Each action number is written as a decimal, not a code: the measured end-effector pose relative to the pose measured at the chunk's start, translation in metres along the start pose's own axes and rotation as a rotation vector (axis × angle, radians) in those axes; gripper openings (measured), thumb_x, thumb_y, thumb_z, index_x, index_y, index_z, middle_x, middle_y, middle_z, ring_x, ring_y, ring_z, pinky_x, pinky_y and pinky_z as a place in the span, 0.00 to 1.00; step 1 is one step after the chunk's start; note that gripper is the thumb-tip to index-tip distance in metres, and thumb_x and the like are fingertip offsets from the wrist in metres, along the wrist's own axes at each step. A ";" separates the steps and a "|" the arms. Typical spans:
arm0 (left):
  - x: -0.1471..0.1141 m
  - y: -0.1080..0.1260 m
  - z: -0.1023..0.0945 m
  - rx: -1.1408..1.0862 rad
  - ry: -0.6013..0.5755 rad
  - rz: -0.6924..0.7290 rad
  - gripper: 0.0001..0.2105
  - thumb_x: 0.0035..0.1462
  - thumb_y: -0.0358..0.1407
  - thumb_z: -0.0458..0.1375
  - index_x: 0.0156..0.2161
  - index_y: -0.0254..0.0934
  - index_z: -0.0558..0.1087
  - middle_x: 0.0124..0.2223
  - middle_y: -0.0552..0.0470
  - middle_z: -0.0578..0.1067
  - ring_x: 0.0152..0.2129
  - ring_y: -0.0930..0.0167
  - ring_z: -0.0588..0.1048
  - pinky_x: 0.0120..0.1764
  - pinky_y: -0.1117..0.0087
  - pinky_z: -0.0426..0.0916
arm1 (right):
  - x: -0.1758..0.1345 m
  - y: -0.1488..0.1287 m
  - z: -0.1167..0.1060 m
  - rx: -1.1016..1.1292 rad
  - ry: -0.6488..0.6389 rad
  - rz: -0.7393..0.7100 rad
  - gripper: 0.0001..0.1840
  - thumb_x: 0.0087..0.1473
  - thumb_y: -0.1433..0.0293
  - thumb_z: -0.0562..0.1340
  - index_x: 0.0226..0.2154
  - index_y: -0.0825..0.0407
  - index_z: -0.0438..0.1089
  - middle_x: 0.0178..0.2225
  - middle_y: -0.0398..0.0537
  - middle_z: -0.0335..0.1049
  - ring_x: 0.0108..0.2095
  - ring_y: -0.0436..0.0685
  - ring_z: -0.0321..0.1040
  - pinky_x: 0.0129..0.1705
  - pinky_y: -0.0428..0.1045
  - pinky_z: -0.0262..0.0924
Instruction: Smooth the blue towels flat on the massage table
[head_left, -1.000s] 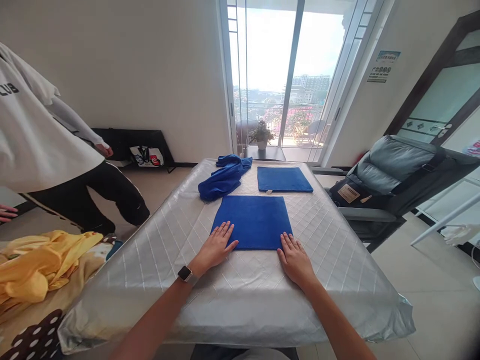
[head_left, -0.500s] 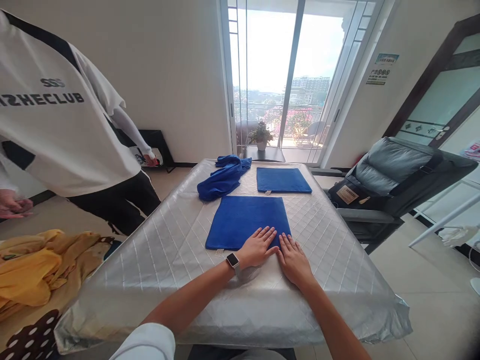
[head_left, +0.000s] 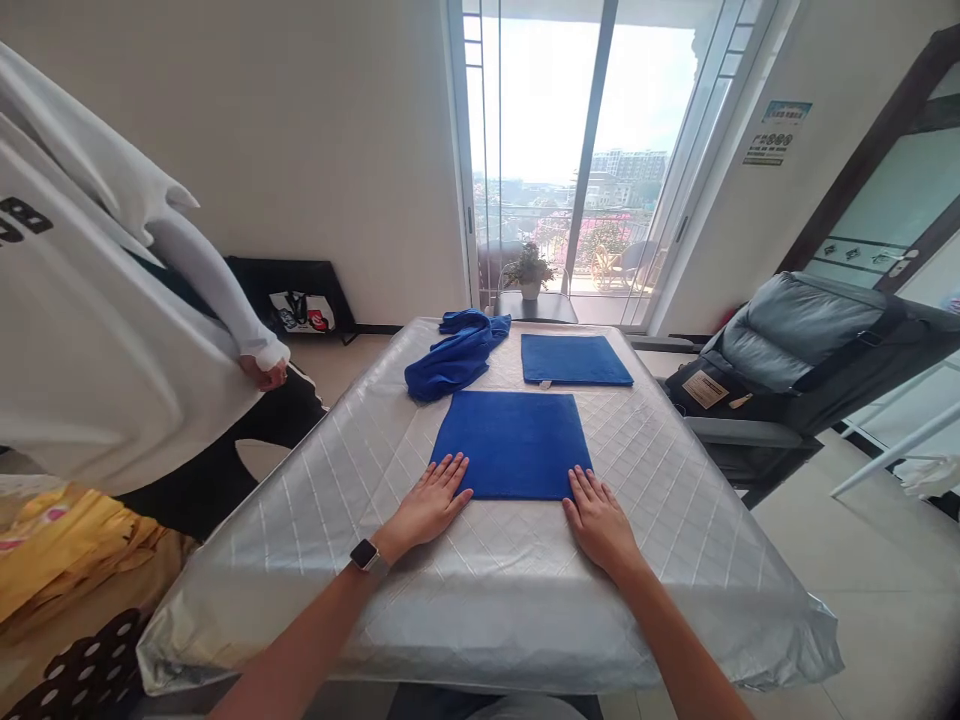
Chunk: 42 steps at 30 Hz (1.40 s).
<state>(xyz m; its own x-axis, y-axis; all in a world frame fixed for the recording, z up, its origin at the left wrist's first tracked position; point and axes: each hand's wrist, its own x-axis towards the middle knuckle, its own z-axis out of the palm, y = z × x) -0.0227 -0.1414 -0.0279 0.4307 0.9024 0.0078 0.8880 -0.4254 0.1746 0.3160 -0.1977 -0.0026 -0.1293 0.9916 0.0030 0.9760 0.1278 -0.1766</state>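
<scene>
A blue towel (head_left: pixel 517 440), folded into a flat rectangle, lies in front of me on the silver table cover (head_left: pixel 337 540). My left hand (head_left: pixel 431 500), with a watch on its wrist, rests flat over the towel's near left corner, fingers stretched out. At the near right corner my right hand (head_left: pixel 600 515) lies flat, its fingertips on the towel's edge. Both hands are open and hold nothing. Farther back sits a second folded blue towel (head_left: pixel 576 360) with a small white tag. To its left is a crumpled blue towel (head_left: pixel 457 355).
A person in a white top (head_left: pixel 112 300) stands at the table's left side. Yellow cloths (head_left: pixel 75 550) are heaped at the lower left. To the right stands a grey armchair (head_left: pixel 795 340) with a black bag on it. A potted plant (head_left: pixel 529 270) is beyond the table.
My left hand has moved left across the folded towel to its near left corner, covering the tag there. The right hand stays at the right corner. The person at left has shifted and turned.
</scene>
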 end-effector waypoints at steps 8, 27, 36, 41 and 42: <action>0.001 0.003 0.007 0.002 0.118 0.041 0.32 0.72 0.53 0.40 0.73 0.37 0.54 0.74 0.42 0.54 0.72 0.59 0.51 0.70 0.51 0.48 | -0.003 0.008 -0.003 -0.013 0.227 -0.096 0.22 0.70 0.64 0.53 0.59 0.50 0.72 0.64 0.53 0.67 0.64 0.64 0.62 0.66 0.60 0.56; -0.014 0.022 -0.024 -0.160 0.343 0.113 0.13 0.66 0.45 0.56 0.48 0.42 0.76 0.51 0.47 0.77 0.51 0.61 0.75 0.56 0.57 0.69 | 0.002 0.020 -0.022 -0.155 0.240 -0.322 0.14 0.71 0.71 0.52 0.46 0.51 0.74 0.47 0.52 0.77 0.48 0.60 0.73 0.50 0.53 0.66; -0.012 0.023 -0.021 -0.131 0.347 0.086 0.14 0.64 0.49 0.60 0.47 0.43 0.75 0.50 0.48 0.78 0.48 0.61 0.76 0.53 0.57 0.70 | 0.004 0.018 -0.020 -0.089 0.281 -0.267 0.16 0.72 0.70 0.50 0.50 0.49 0.72 0.52 0.54 0.75 0.50 0.60 0.73 0.50 0.53 0.69; -0.012 0.023 -0.019 -0.072 0.357 0.102 0.10 0.66 0.44 0.58 0.46 0.42 0.75 0.48 0.48 0.78 0.46 0.62 0.76 0.51 0.59 0.71 | 0.003 0.019 -0.019 -0.087 0.296 -0.252 0.17 0.73 0.69 0.48 0.51 0.49 0.72 0.54 0.54 0.75 0.51 0.59 0.72 0.49 0.52 0.70; -0.012 0.023 -0.019 -0.053 0.357 0.106 0.09 0.67 0.42 0.58 0.46 0.42 0.75 0.48 0.48 0.78 0.46 0.62 0.76 0.51 0.58 0.71 | 0.003 0.019 -0.018 -0.085 0.300 -0.252 0.17 0.73 0.69 0.48 0.51 0.49 0.71 0.54 0.54 0.75 0.51 0.58 0.72 0.49 0.52 0.71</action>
<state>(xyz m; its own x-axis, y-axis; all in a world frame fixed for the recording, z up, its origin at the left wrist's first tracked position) -0.0104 -0.1603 -0.0049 0.4282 0.8246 0.3697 0.8280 -0.5219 0.2051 0.3371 -0.1919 0.0122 -0.3215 0.8893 0.3252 0.9330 0.3562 -0.0516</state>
